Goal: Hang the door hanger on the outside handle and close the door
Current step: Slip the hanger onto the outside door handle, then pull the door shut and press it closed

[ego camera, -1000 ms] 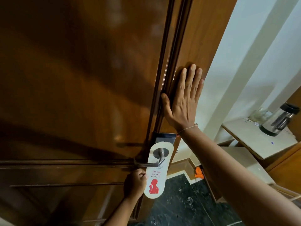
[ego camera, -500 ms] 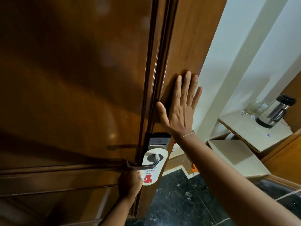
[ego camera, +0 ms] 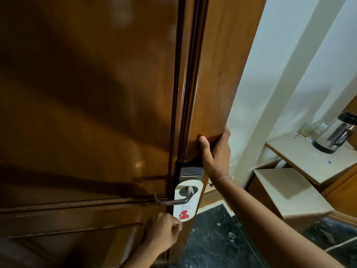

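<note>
Nearest the camera, the left hand (ego camera: 164,232) is seen curled into a loose fist at the lower edge of the door hanger (ego camera: 187,200), its fingertips at or just beside the hanger's bottom rim; whether the card is actually pinched cannot be told. The hanger, white with red lettering and a red figure, is hung by its hole over the metal lever handle (ego camera: 174,198), whose bar reaches leftward across the wooden door (ego camera: 218,74). Just above the hanger a grey lock plate (ego camera: 191,174) with a slot is fixed to the door.

A little higher, the right hand (ego camera: 217,151) is wrapped round the door's right edge: the thumb is laid flat on the near face, and the fingers are hidden behind the edge. A thin thread band is worn on that wrist. The door is seen ajar, with a dark gap running between it and the large wooden panel (ego camera: 87,113) to the left.

Below, a dark marbled floor (ego camera: 216,238) is visible. Farther off, at the right, a pale stepped counter (ego camera: 301,163) is seen, with a steel kettle (ego camera: 336,132) standing at its far edge and glassware just beside it, before a white wall (ego camera: 289,55).
</note>
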